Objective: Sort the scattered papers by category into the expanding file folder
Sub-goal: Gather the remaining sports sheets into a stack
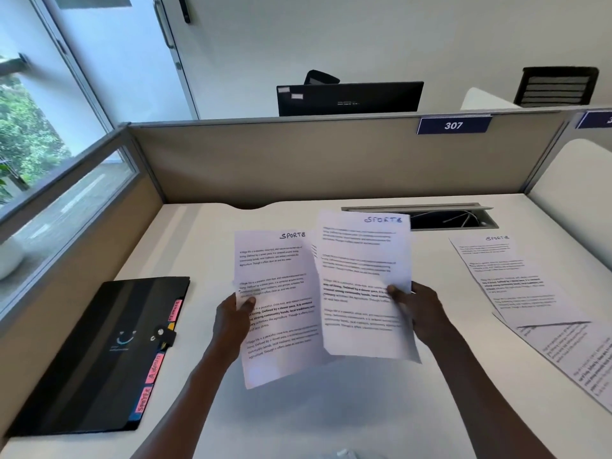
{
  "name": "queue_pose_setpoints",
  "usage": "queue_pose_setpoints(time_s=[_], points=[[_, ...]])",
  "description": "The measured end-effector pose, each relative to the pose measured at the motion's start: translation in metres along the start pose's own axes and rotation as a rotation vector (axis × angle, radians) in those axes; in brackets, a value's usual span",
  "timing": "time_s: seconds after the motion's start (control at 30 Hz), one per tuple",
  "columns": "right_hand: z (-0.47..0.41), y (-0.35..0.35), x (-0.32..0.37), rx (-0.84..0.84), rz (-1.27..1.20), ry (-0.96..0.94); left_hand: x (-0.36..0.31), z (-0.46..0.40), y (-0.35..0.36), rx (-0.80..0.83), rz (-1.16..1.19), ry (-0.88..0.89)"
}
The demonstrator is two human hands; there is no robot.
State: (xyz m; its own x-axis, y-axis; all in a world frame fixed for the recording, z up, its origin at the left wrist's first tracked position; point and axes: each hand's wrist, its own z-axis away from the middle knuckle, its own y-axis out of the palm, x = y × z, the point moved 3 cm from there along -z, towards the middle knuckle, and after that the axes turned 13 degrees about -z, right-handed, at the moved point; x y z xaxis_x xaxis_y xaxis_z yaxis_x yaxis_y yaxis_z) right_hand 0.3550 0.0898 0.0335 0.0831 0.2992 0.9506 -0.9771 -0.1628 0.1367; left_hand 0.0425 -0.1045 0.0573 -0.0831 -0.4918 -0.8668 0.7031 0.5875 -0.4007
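My left hand grips the left edge of a printed sheet headed "SPORTS", held up over the white desk. My right hand pinches the right edge of a second "SPORTS" sheet, which overlaps the first one's right side. The black expanding file folder lies closed on the desk at the left, its strap snapped. Coloured tabs stick out along its right edge, reading "Admin" and "Sports" among others. Another "SPORTS" sheet lies flat on the desk at the right, over a further sheet.
A beige partition with a "307" label closes off the desk's far side and left side. An open cable tray sits in the desk behind the held sheets. Beyond the partition stand a dark monitor and a chair back.
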Motion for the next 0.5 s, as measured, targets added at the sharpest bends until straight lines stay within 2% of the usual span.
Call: queue_pose_setpoints(time_s=[0.17,0.37,0.43,0.5], points=[[0.015,0.052,0.001,0.141,0.031,0.058,-0.007,0.009,0.017,0.097,0.012,0.011],[0.029,0.083,-0.01,0.094,0.114,0.073,-0.018,0.029,0.024,0.227,0.038,0.108],[0.032,0.088,-0.011,0.121,0.167,0.042,-0.014,0.029,0.021,0.189,0.061,0.06],[0.036,0.095,-0.014,0.163,0.195,0.02,-0.007,0.026,0.018,0.168,0.135,-0.063]])
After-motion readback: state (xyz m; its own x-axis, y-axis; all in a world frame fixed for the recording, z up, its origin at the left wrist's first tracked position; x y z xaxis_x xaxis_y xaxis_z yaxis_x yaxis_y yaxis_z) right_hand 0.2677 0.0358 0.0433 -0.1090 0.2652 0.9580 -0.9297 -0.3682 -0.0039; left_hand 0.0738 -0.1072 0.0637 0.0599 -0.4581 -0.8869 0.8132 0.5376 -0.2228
